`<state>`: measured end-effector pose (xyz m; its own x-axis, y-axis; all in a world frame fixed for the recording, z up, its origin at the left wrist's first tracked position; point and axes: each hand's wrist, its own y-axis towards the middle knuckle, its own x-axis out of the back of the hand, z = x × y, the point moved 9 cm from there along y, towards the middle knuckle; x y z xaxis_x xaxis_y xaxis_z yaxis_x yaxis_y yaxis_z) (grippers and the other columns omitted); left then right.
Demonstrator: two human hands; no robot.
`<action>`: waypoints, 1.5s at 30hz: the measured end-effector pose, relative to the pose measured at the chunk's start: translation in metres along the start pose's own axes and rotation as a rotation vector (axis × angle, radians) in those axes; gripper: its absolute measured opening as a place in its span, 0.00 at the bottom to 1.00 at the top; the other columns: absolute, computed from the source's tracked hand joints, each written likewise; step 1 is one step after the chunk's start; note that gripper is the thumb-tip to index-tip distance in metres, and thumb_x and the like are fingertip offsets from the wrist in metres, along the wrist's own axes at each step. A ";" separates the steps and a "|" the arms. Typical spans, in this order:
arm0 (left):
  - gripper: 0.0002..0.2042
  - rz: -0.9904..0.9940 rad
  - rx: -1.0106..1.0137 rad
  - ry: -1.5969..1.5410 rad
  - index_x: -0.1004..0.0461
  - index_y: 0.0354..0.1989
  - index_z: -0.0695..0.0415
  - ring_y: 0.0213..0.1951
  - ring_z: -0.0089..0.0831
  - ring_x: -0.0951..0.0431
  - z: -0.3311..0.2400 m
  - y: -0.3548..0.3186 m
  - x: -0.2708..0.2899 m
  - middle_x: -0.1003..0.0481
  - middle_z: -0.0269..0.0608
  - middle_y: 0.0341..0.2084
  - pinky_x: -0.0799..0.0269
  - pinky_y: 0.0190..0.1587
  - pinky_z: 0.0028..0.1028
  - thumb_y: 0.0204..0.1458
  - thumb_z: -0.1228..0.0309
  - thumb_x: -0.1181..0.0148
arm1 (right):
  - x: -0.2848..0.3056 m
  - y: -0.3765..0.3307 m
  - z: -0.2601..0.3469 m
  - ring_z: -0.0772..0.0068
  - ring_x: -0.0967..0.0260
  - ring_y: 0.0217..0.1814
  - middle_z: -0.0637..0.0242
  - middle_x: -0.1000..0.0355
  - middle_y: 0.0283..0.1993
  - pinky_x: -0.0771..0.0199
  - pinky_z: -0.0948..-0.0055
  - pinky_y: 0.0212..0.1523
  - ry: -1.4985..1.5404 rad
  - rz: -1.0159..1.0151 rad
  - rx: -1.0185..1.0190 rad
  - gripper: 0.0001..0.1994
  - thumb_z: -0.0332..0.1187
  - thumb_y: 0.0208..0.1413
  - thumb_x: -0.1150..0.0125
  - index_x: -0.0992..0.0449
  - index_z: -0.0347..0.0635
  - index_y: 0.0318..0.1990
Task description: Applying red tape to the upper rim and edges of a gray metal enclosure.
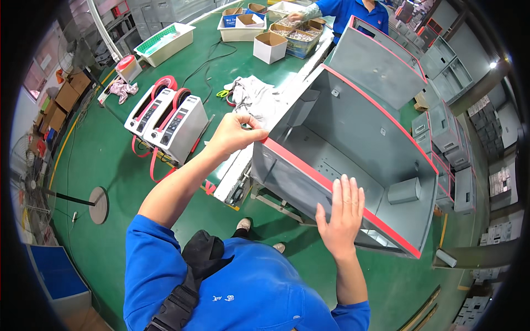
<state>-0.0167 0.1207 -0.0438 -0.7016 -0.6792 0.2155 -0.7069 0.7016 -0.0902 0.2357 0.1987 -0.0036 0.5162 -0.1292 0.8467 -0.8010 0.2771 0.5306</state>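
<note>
A grey metal cabinet (348, 127) lies with its open side facing up, red tape (301, 165) running along its rim. At the near left corner, the thumb and fingers of my left hand (237, 132) pinch the end of that tape. My right hand (341, 218) rests flat over the near rim, fingers stretched out together on the tape and the thumb apart. Inside the cabinet are small holes, brackets and a grey box-shaped piece (404, 191). To the left stand two white tape dispensers (171, 121), with red tape hanging from them.
A crumpled white cloth (256, 99) lies beyond my left hand, beside green-handled scissors (222, 94). Another grey cabinet (375, 66) stands behind mine. A person in blue (353, 14) reaches over bins of small parts (302, 37). A fan stand base (99, 205) is at the left.
</note>
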 end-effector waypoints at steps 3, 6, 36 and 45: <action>0.07 0.002 -0.049 0.013 0.27 0.18 0.61 0.16 0.13 0.33 -0.003 0.000 -0.001 0.28 0.33 0.14 0.40 0.18 0.16 0.38 0.71 0.37 | -0.010 0.002 0.005 0.55 0.44 0.59 0.52 0.40 0.55 0.48 0.54 0.57 -0.058 -0.009 0.004 0.28 0.34 0.41 0.41 0.37 0.34 0.52; 0.08 -0.008 -0.181 0.057 0.28 0.18 0.62 0.18 0.13 0.30 -0.005 0.002 0.000 0.27 0.35 0.15 0.38 0.20 0.16 0.38 0.71 0.38 | -0.010 0.003 0.007 0.55 0.42 0.58 0.52 0.38 0.54 0.47 0.54 0.57 -0.078 -0.040 0.010 0.26 0.34 0.42 0.42 0.36 0.34 0.51; 0.17 0.040 -1.055 0.499 0.33 0.46 0.67 0.52 0.48 0.35 -0.030 -0.053 -0.015 0.32 0.51 0.45 0.44 0.55 0.44 0.44 0.79 0.52 | -0.062 0.072 0.095 0.58 0.41 0.57 0.52 0.36 0.52 0.46 0.62 0.59 0.146 -0.163 0.033 0.23 0.33 0.45 0.47 0.35 0.32 0.50; 0.17 0.389 -1.164 0.359 0.29 0.37 0.68 0.40 0.46 0.27 -0.057 -0.006 -0.047 0.27 0.52 0.32 0.48 0.55 0.50 0.50 0.67 0.59 | 0.062 -0.128 -0.118 0.50 0.43 0.58 0.49 0.39 0.54 0.46 0.55 0.58 -0.520 -0.274 -0.513 0.22 0.39 0.55 0.55 0.37 0.30 0.51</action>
<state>0.0259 0.1605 0.0018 -0.6512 -0.4188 0.6328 0.1620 0.7380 0.6551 0.4059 0.2680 -0.0234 0.3653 -0.6513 0.6651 -0.3594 0.5605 0.7462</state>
